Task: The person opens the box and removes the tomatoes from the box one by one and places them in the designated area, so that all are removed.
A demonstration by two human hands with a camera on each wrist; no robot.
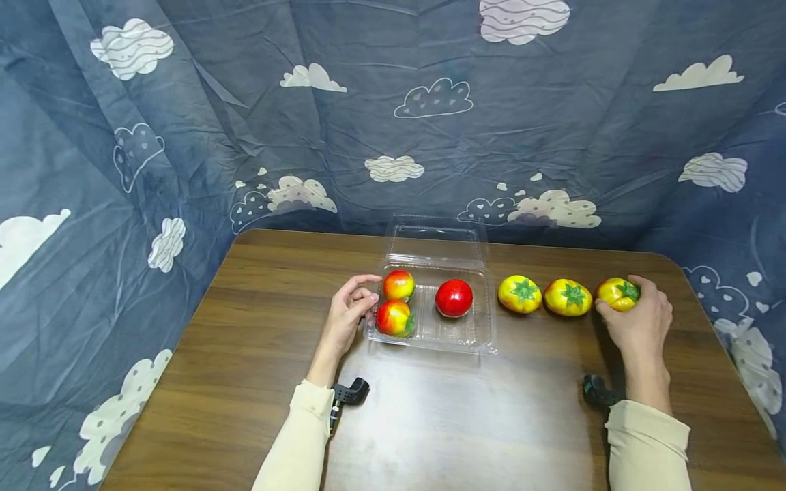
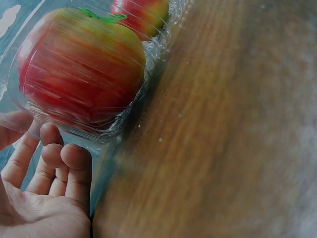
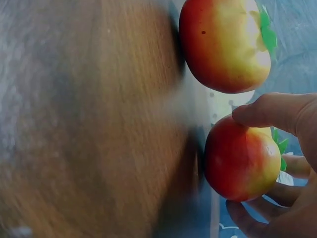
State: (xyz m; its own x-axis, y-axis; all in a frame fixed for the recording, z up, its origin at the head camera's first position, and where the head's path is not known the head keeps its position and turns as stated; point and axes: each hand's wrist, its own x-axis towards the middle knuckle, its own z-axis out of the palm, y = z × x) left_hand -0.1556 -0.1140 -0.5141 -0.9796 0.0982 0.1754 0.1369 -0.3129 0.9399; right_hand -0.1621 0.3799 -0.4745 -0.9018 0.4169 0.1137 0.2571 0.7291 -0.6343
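Clear tray (image 1: 485,334) w/ 3 tomatoes (image 1: 454,298); left hand (image 1: 346,315) relaxed at edge, right hand (image 1: 638,320) gripping yellow tomato (image 1: 617,293)

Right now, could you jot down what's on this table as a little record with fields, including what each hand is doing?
Surface: brown wooden table
Container: clear plastic clamshell box, lid open, standing on the table
In container: two red-yellow toy tomatoes on the left, one all-red toy tomato in the middle
Outside container: row of three yellow toy tomatoes with green stalks to its right
Left hand: fingers curled at the container's left edge
Right hand: grips the rightmost yellow tomato
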